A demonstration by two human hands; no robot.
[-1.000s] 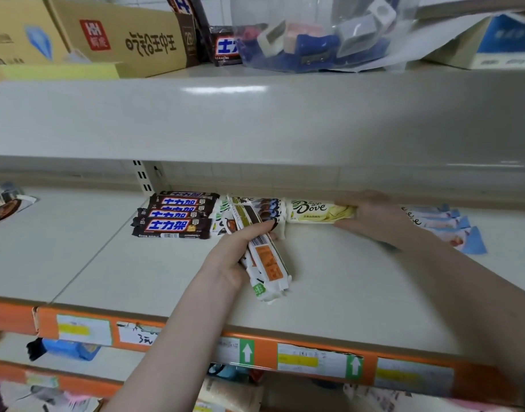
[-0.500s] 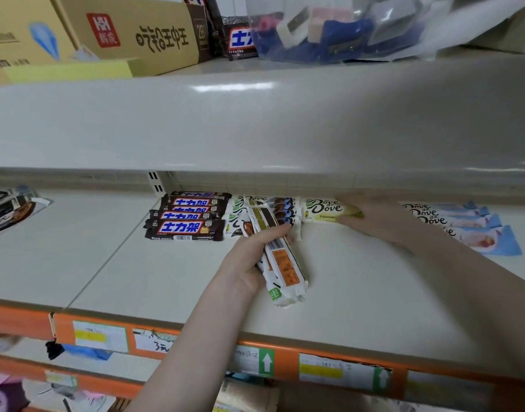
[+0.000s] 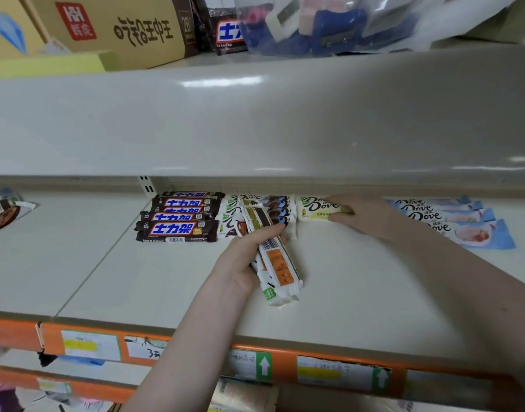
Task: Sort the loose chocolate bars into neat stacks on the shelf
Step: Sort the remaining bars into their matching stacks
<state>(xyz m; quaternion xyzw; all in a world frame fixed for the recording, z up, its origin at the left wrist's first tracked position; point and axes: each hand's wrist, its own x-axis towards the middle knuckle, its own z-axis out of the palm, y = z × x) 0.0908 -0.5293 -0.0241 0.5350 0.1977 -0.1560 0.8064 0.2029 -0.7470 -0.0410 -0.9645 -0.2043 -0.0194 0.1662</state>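
Shelf [image 3: 359,286], white bars [image 3: 280,264] in left hand [image 3: 240,263]

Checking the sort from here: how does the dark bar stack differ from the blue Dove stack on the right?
The dark bar stack has dark brown wrappers with blue-and-white lettering; the blue Dove stack has pale blue wrappers with dark script. The dark stack sits left of the left hand, untouched; the blue stack lies right of the right hand, partly hidden by its forearm. Both are fanned stacks at the back of the shelf.

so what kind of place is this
Most likely a small shop. The shelf has an orange price strip with label tags, and wrapped chocolate bars are stacked by brand: Snickers bars, blue Dove bars.
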